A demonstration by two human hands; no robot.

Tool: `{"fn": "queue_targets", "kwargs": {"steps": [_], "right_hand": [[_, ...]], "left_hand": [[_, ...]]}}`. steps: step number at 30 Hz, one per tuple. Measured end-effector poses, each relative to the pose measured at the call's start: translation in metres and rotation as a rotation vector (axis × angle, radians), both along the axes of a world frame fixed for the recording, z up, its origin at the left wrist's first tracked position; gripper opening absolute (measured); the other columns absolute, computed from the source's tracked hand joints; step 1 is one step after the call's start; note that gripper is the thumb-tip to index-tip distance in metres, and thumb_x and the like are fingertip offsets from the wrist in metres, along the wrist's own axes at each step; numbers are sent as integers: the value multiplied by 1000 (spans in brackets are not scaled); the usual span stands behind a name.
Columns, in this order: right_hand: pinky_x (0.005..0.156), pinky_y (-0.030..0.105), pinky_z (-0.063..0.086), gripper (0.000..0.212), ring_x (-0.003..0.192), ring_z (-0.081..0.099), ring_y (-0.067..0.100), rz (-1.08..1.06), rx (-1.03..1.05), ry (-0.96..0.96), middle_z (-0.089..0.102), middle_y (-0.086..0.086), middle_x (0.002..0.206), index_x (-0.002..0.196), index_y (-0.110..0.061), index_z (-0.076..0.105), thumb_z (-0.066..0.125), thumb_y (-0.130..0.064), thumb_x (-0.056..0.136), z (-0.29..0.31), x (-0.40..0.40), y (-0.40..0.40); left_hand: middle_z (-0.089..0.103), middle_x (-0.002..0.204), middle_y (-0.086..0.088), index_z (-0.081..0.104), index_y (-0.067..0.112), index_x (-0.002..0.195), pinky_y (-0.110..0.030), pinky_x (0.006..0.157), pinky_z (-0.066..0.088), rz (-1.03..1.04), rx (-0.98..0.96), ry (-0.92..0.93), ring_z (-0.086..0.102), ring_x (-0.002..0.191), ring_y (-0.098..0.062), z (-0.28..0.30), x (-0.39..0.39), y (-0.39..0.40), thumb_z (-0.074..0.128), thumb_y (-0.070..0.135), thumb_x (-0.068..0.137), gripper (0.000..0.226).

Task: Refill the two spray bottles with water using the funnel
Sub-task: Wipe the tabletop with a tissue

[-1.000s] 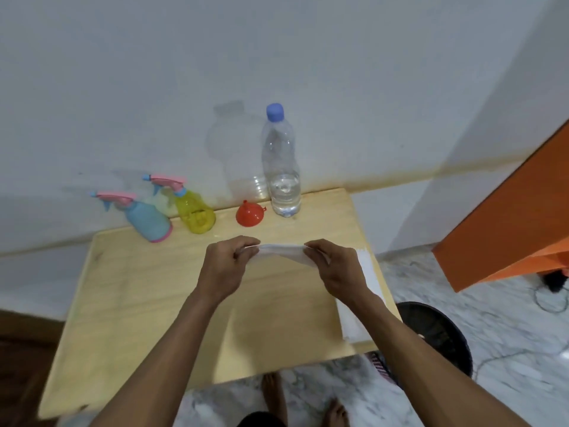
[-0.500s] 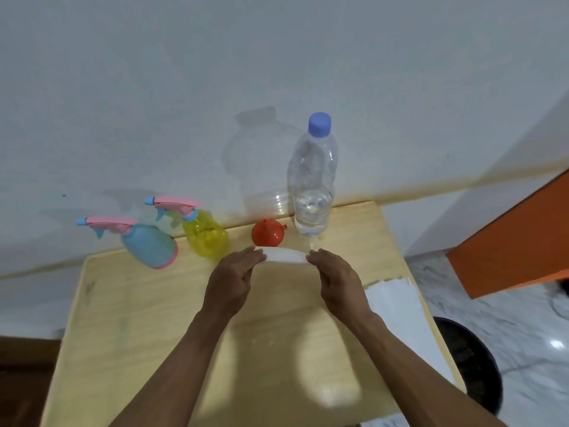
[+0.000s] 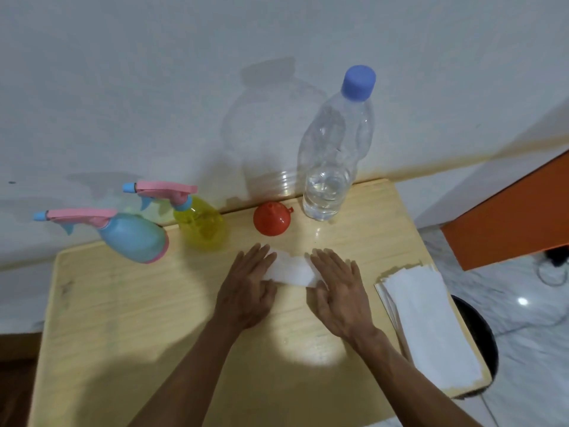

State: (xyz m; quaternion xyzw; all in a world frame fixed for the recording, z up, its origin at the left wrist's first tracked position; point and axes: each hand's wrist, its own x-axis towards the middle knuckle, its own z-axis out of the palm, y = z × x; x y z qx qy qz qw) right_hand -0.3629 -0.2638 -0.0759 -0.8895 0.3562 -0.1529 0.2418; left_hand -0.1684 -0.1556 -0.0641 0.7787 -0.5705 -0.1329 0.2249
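A blue spray bottle [image 3: 132,237] and a yellow spray bottle [image 3: 200,221], both with pink triggers, stand at the back left of the wooden table [image 3: 123,318]. A red funnel [image 3: 271,218] lies mouth down beside them. A clear water bottle [image 3: 334,155] with a blue cap, water low in it, stands at the back right. My left hand [image 3: 246,288] and my right hand [image 3: 338,291] lie flat with straight fingers on the two ends of a white paper tissue [image 3: 291,271], pressing it onto the table in front of the funnel.
A stack of white tissues [image 3: 428,322] lies along the table's right edge. A black bin [image 3: 480,334] stands on the marble floor beside the table. An orange panel [image 3: 517,220] rises at the right. A white wall runs behind the table.
The tissue, held up pinched between both hands, has come down onto the table nearer the funnel. Both hands have flattened onto it. The view has moved closer.
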Motion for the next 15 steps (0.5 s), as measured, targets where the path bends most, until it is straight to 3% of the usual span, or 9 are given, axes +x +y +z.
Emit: {"fn": "queue_targets", "kwargs": {"steps": [4, 9, 15], "right_hand": [[123, 49, 21, 49, 156, 22, 17, -38, -34, 64, 36, -4, 163, 154, -28, 41, 32, -34, 106, -10, 8, 11], [124, 53, 18, 53, 158, 7, 16, 21, -63, 230, 18, -7, 169, 161, -34, 22, 31, -40, 109, -30, 9, 22], [126, 51, 7, 57, 158, -1, 18, -53, -68, 321, 5, -4, 171, 163, -30, 8, 20, -43, 109, -35, 18, 26]], "left_hand": [[40, 155, -9, 47, 14, 145, -46, 120, 25, -61, 34, -95, 28, 148, -27, -11, -5, -10, 34, 36, 103, 49], [30, 160, -5, 32, 16, 152, -46, 120, 25, -174, 164, -169, 18, 151, -22, -31, 1, -17, 15, 43, 106, 56], [5, 165, -1, 9, 20, 157, -38, 123, 2, -217, 227, -249, -4, 153, -17, -41, 7, -18, 8, 46, 105, 58]]}}
